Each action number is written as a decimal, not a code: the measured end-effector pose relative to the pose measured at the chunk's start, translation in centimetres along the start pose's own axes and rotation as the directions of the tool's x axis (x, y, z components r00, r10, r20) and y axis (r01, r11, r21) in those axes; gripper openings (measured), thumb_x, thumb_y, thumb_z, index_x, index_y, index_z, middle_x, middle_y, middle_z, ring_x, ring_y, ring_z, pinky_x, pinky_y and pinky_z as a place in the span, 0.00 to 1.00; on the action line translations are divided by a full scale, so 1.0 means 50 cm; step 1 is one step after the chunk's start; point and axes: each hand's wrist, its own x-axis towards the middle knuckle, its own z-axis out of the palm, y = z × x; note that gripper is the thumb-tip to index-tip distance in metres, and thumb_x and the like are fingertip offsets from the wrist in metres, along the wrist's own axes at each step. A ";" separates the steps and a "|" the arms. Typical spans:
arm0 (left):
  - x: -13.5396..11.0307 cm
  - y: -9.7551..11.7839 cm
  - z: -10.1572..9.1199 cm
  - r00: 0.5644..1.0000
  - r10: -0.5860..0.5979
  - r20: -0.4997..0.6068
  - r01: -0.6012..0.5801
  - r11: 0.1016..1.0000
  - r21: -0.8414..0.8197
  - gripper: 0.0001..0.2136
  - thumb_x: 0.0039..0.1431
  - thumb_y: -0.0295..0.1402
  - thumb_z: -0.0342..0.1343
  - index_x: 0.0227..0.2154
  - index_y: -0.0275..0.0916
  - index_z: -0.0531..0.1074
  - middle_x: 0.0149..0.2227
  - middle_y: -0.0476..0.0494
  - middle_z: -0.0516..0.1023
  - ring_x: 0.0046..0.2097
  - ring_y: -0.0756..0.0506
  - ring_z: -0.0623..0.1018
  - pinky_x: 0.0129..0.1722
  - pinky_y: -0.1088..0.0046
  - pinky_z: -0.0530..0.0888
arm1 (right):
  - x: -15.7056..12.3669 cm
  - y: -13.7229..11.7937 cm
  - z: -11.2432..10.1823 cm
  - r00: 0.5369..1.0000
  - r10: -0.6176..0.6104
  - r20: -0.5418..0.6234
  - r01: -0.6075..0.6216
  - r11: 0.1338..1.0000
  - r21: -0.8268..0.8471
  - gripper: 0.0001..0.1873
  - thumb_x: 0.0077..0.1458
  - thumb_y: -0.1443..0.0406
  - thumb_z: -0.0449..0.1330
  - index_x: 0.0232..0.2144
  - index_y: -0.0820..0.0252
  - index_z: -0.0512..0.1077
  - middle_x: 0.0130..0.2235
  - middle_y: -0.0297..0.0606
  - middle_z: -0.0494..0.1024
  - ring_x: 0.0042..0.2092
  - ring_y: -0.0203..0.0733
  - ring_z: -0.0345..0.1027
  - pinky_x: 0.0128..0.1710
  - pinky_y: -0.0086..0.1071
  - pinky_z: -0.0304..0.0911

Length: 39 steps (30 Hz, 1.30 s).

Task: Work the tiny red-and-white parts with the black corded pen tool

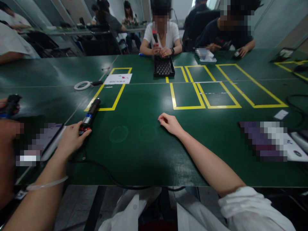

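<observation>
My left hand (73,138) grips the near end of a black cylindrical tool (90,112), its thumb along one side. The tool has a blue and silver band and some red near my fingers, and it lies slanted over the green table (144,166). To the right, my right hand (169,123) rests on the tabletop, loosely curled with fingertips together and nothing visible in it. Two faint ring marks (119,134) show on the surface between my hands.
Yellow tape rectangles (189,107) mark the table. A white card (118,79) and a coiled white cable (82,85) lie at the left. Opposite, a person sits behind a black tray (164,68). A black cord (108,173) runs along the near edge. Another person's hand (15,109) is at far left.
</observation>
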 end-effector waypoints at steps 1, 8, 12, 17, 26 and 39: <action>-0.001 -0.005 -0.003 1.000 -0.020 0.001 0.020 1.000 0.020 0.31 0.62 0.50 0.40 0.61 0.33 0.58 0.60 0.32 0.67 0.60 0.38 0.67 0.59 0.65 0.64 | 0.000 0.000 0.000 1.000 0.002 0.001 -0.002 1.000 -0.002 0.06 0.57 0.66 0.54 0.35 0.59 0.71 0.28 0.32 0.74 0.29 0.35 0.65 0.32 0.28 0.57; -0.028 0.030 -0.030 0.994 -0.100 -0.051 0.102 0.994 0.032 0.26 0.62 0.48 0.44 0.59 0.40 0.58 0.59 0.34 0.67 0.57 0.35 0.68 0.50 0.63 0.69 | 0.000 0.001 0.000 1.000 -0.015 0.008 0.015 1.000 0.003 0.06 0.58 0.66 0.54 0.34 0.59 0.71 0.28 0.32 0.74 0.29 0.35 0.65 0.32 0.27 0.56; -0.054 0.057 -0.033 0.981 -0.086 -0.172 0.106 0.989 0.106 0.22 0.63 0.48 0.42 0.52 0.39 0.64 0.53 0.34 0.70 0.54 0.37 0.71 0.42 0.67 0.69 | 0.001 0.004 0.002 1.000 -0.016 0.012 0.016 1.000 0.000 0.06 0.58 0.66 0.54 0.35 0.59 0.71 0.28 0.32 0.74 0.29 0.35 0.65 0.32 0.27 0.56; -0.068 0.080 -0.040 0.980 -0.069 -0.186 0.103 0.978 0.183 0.21 0.64 0.49 0.38 0.44 0.41 0.68 0.52 0.39 0.72 0.52 0.40 0.73 0.35 0.70 0.68 | 0.001 0.004 0.003 1.000 -0.011 0.016 0.011 1.000 -0.007 0.06 0.58 0.66 0.54 0.35 0.59 0.71 0.28 0.32 0.74 0.29 0.35 0.65 0.32 0.28 0.56; -0.042 0.088 -0.076 0.971 -0.236 -0.045 0.240 0.949 0.203 0.25 0.63 0.50 0.33 0.50 0.42 0.68 0.47 0.38 0.76 0.42 0.36 0.74 0.34 0.64 0.68 | 0.001 0.003 0.002 1.000 0.001 0.018 -0.001 1.000 -0.003 0.06 0.58 0.66 0.55 0.35 0.59 0.72 0.28 0.32 0.74 0.29 0.35 0.65 0.32 0.27 0.56; 0.013 0.461 -0.049 0.869 0.493 -0.047 -0.387 0.616 -0.686 0.18 0.60 0.45 0.50 0.44 0.39 0.75 0.42 0.41 0.78 0.40 0.44 0.77 0.41 0.68 0.71 | 0.002 0.007 0.002 1.000 -0.007 0.025 0.004 0.996 0.089 0.07 0.57 0.66 0.54 0.37 0.58 0.70 0.29 0.31 0.74 0.29 0.34 0.65 0.33 0.28 0.59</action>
